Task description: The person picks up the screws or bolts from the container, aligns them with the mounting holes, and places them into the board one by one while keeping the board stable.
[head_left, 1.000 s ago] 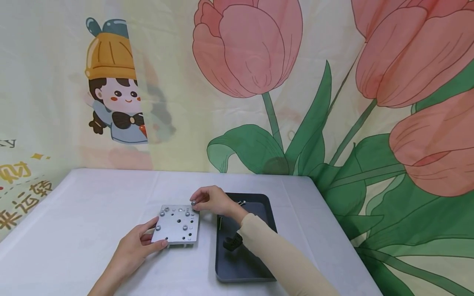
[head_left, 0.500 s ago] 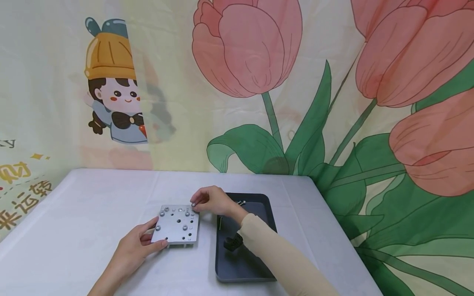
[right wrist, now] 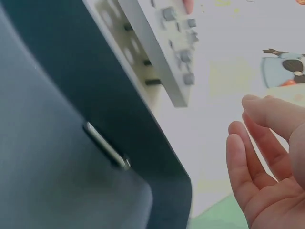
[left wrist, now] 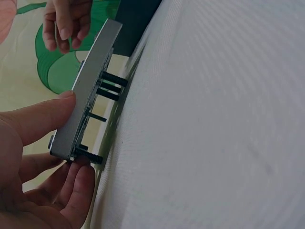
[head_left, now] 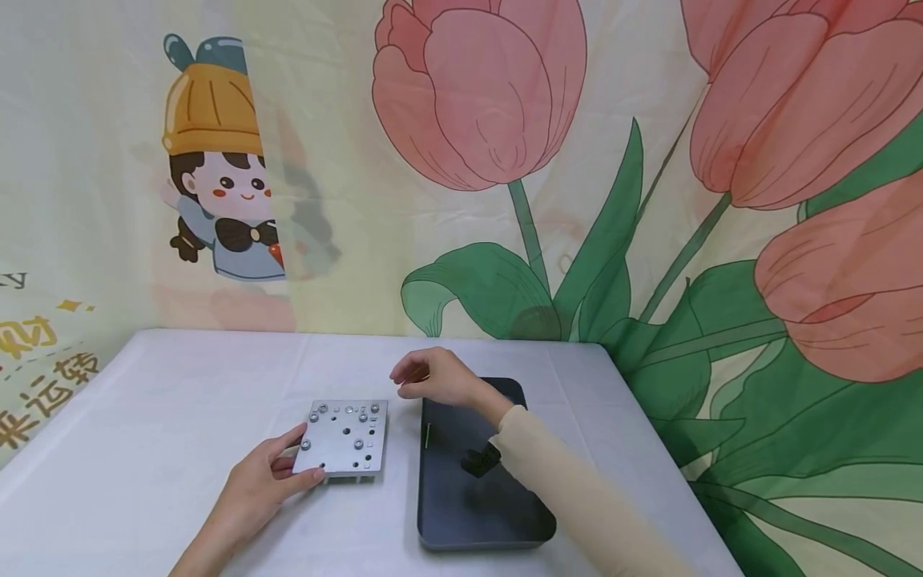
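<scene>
The left hand [head_left: 261, 478] is pinching a smooth, square metal plate [head_left: 335, 449] by its edge over white cloth [head_left: 180, 417], threaded bolts [left wrist: 114, 79] jutting beneath; the right hand [head_left: 443, 378], fingers loosely curving and holding nothing, is hovering by a dark, round-cornered tray [head_left: 469, 513] beside the plate

This looks like an indoor work corner, though the kind of building cannot be told: a metal plate [head_left: 333, 450] with screws [head_left: 358, 444] at lower centre, a white-draped table [head_left: 180, 417], and a printed sheet [head_left: 353, 104] behind, with tulips [head_left: 497, 96] upper right and a cartoon figure [head_left: 227, 188] upper left.
</scene>
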Motion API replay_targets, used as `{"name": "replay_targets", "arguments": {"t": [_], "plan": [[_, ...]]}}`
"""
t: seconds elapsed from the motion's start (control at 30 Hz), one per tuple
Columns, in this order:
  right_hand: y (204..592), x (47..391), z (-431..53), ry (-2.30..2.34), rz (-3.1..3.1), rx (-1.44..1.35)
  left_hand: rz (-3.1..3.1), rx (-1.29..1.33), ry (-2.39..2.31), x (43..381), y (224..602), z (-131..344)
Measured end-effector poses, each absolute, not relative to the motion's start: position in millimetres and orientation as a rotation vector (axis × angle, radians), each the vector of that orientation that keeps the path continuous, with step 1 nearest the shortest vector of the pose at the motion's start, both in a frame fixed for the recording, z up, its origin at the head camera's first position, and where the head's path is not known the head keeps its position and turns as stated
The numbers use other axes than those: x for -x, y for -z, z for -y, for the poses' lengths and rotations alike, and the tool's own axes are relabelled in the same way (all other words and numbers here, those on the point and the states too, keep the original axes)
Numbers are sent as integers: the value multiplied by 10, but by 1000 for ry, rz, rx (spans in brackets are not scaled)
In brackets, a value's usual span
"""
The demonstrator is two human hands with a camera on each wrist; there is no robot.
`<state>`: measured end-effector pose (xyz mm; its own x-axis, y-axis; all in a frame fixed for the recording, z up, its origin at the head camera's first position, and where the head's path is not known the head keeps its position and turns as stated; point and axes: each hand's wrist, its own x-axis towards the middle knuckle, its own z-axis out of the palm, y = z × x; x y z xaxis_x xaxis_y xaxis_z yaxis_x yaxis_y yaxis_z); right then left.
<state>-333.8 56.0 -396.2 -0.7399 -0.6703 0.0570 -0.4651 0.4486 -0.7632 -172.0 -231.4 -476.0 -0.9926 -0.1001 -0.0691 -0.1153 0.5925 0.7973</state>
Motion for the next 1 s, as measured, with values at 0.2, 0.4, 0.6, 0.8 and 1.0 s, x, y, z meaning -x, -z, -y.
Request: {"name": "replay_targets", "arguments": {"t": [0.2, 0.4, 0.6, 0.8, 1.0], "plan": [[3816, 3354, -906, 1121, -2484, 1002, -2797, 189, -1388, 1717, 4756, 2319], [3832, 3399, -1280, 1003, -2569, 1020, -2778, 194, -1415, 1725, 4762, 2318], [3942, 3470, -1543, 952, -2636, 965, -2772, 212, -1404, 1730, 4755, 2307], [4043, 3504, -1674, 967, -2633, 878, -2778, 212, -1399, 1739, 4759, 2310], [4180, 3524, -1716, 993, -2626, 827, -2790, 189, -1412, 1724, 4768, 2312]]}}
